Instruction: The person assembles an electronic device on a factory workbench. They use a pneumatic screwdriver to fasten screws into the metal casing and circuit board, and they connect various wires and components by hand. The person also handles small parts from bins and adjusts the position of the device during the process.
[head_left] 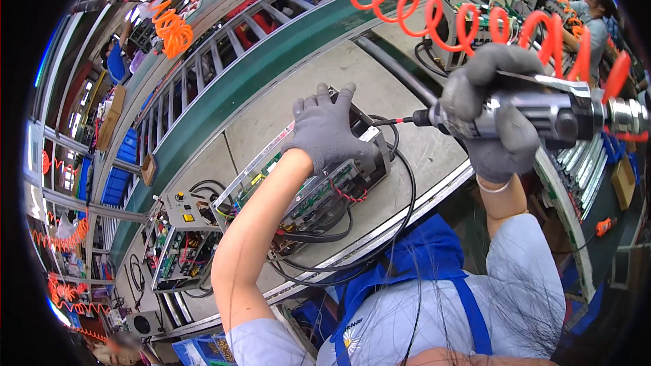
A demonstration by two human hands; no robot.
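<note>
The right hand (pixel 502 152) wraps its fingers around a power screwdriver (pixel 559 118) right of the open electronics chassis (pixel 373 166), the bit (pixel 390 122) aimed at its end; contact is unclear. The left hand (pixel 325 129) lies spread atop the chassis, grasping nothing visible. Beneath the chassis is the worktop (pixel 434 152). Screw-driving seems underway; the next move calls for square, steady pressure.

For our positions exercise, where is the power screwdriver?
In the head view, the power screwdriver is right of centre, in the gloved right hand, its bit toward the electronics chassis.
</note>
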